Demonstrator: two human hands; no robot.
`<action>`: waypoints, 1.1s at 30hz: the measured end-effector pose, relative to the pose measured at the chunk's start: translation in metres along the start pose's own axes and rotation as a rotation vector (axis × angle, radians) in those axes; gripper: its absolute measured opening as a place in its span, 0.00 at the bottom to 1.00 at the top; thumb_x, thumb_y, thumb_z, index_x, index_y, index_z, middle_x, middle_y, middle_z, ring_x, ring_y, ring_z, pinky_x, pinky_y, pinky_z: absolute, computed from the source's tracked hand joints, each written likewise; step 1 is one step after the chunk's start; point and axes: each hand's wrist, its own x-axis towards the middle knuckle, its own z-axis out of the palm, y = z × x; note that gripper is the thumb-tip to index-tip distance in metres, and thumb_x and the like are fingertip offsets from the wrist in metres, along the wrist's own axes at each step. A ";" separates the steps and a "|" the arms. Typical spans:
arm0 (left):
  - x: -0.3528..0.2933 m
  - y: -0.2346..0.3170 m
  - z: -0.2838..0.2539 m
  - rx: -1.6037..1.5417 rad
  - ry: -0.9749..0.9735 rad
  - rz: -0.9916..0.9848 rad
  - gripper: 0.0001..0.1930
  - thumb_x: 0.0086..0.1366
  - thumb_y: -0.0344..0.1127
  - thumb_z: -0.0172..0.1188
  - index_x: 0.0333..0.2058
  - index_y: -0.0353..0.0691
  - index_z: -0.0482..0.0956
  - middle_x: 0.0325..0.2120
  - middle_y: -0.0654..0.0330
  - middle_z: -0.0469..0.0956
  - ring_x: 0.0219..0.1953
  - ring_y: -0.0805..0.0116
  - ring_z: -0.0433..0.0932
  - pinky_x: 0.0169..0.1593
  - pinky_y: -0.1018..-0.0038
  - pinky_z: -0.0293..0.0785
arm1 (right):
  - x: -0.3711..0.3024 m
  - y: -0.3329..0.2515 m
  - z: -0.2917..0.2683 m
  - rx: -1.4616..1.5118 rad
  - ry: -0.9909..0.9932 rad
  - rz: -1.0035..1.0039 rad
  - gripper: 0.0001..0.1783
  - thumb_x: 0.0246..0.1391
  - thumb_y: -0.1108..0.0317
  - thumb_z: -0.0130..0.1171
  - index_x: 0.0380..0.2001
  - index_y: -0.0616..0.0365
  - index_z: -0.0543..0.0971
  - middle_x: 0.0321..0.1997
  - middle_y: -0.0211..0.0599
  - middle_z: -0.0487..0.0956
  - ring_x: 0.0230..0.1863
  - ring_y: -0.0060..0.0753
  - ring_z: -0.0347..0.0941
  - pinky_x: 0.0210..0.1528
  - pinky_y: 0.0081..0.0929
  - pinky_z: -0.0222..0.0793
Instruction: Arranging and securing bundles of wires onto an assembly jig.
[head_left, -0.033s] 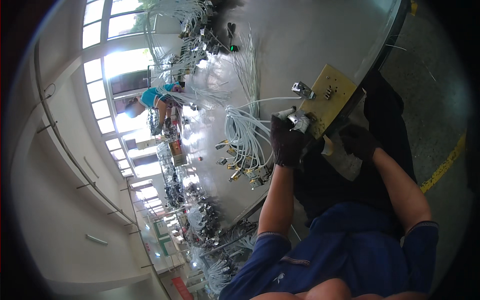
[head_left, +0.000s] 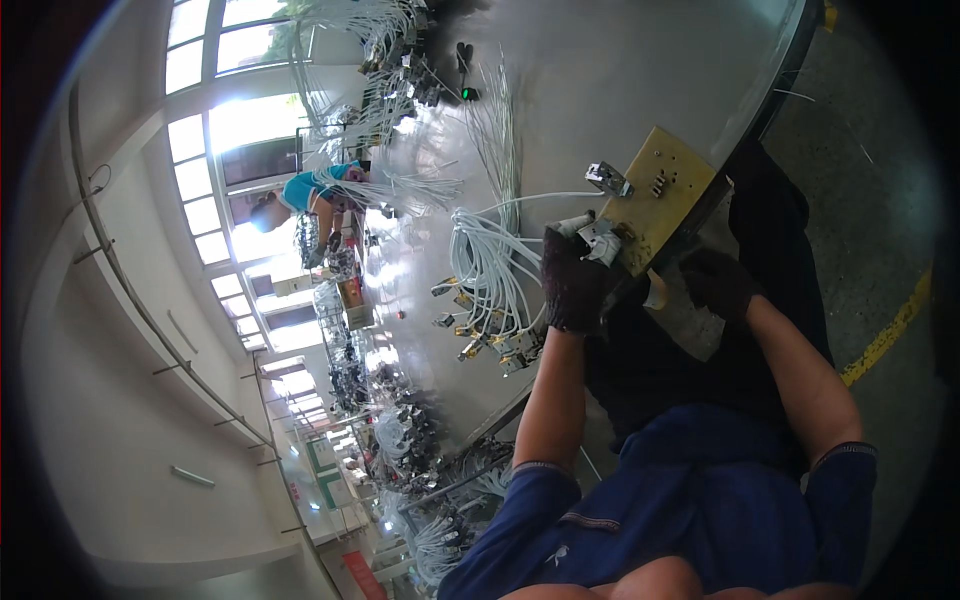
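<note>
My left hand [head_left: 574,288], in a dark glove, is closed at the near left edge of a yellow plate [head_left: 660,195]. Its fingertips grip a shiny silver metal part with a pale wrap [head_left: 600,243], which rests against the plate's near corner. A short whitish tube [head_left: 572,223] lies beside those fingers. Off the table's edge, my right hand [head_left: 718,283], also dark-gloved, is curled closed; whatever may be in it is hidden. Near its fingers is a cream-coloured rounded piece [head_left: 656,292]. Another silver metal part [head_left: 608,180], with a pale cable running from it, sits at the plate's left edge.
A coiled bundle of pale cables [head_left: 485,265] with several metal-and-yellow ends [head_left: 510,350] lies left of my left hand. Long thin strands [head_left: 495,150] stretch across the grey table [head_left: 620,70]. Beyond the table, a person in a blue shirt [head_left: 315,190] handles similar cables.
</note>
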 end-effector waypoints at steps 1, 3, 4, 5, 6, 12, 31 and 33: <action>0.002 -0.003 -0.007 -0.058 -0.038 -0.002 0.22 0.65 0.26 0.73 0.56 0.36 0.77 0.47 0.56 0.87 0.51 0.63 0.87 0.55 0.66 0.83 | 0.001 0.000 0.000 -0.024 0.004 -0.002 0.23 0.72 0.58 0.60 0.62 0.60 0.81 0.34 0.33 0.84 0.30 0.24 0.80 0.33 0.29 0.75; 0.004 -0.005 -0.020 -0.041 -0.156 -0.013 0.22 0.66 0.24 0.72 0.57 0.37 0.77 0.50 0.56 0.86 0.53 0.63 0.86 0.57 0.66 0.83 | 0.001 0.000 0.000 -0.026 0.001 -0.014 0.23 0.72 0.58 0.60 0.63 0.59 0.81 0.34 0.32 0.84 0.30 0.24 0.80 0.33 0.28 0.75; 0.004 -0.004 -0.025 -0.044 -0.216 0.009 0.22 0.66 0.23 0.71 0.57 0.37 0.77 0.51 0.55 0.86 0.54 0.63 0.86 0.57 0.65 0.83 | 0.001 -0.001 0.000 -0.012 0.003 0.021 0.23 0.72 0.57 0.60 0.63 0.58 0.81 0.34 0.32 0.84 0.30 0.24 0.80 0.33 0.28 0.75; 0.005 -0.003 -0.029 -0.024 -0.232 -0.019 0.24 0.65 0.22 0.71 0.59 0.36 0.77 0.51 0.56 0.85 0.53 0.64 0.86 0.58 0.66 0.82 | 0.001 -0.002 -0.001 -0.020 0.001 -0.011 0.23 0.72 0.57 0.60 0.63 0.58 0.81 0.34 0.32 0.84 0.30 0.24 0.80 0.33 0.27 0.75; 0.005 0.000 -0.031 -0.013 -0.256 -0.026 0.25 0.65 0.22 0.70 0.61 0.36 0.76 0.51 0.56 0.85 0.52 0.66 0.85 0.58 0.67 0.82 | 0.001 -0.002 -0.002 -0.016 0.000 -0.002 0.23 0.72 0.57 0.60 0.64 0.57 0.81 0.35 0.32 0.84 0.30 0.24 0.81 0.33 0.27 0.75; -0.004 0.008 -0.030 -0.090 -0.223 0.082 0.30 0.69 0.21 0.66 0.69 0.38 0.74 0.54 0.57 0.83 0.52 0.68 0.84 0.57 0.68 0.82 | -0.002 -0.005 -0.004 -0.038 -0.010 0.022 0.22 0.73 0.58 0.59 0.63 0.56 0.81 0.37 0.31 0.84 0.32 0.23 0.80 0.34 0.27 0.75; -0.013 -0.008 -0.011 -0.107 -0.159 0.118 0.27 0.69 0.24 0.71 0.64 0.36 0.75 0.62 0.53 0.80 0.58 0.62 0.84 0.60 0.63 0.84 | 0.001 -0.001 -0.005 0.017 -0.003 0.043 0.23 0.69 0.58 0.59 0.60 0.59 0.82 0.42 0.40 0.87 0.37 0.32 0.84 0.43 0.34 0.80; -0.011 -0.005 -0.012 -0.106 -0.190 0.181 0.27 0.69 0.24 0.71 0.65 0.36 0.75 0.64 0.52 0.80 0.58 0.61 0.84 0.60 0.62 0.85 | 0.002 -0.001 -0.006 -0.006 0.005 0.038 0.22 0.69 0.59 0.59 0.60 0.59 0.82 0.42 0.40 0.87 0.38 0.31 0.84 0.44 0.34 0.80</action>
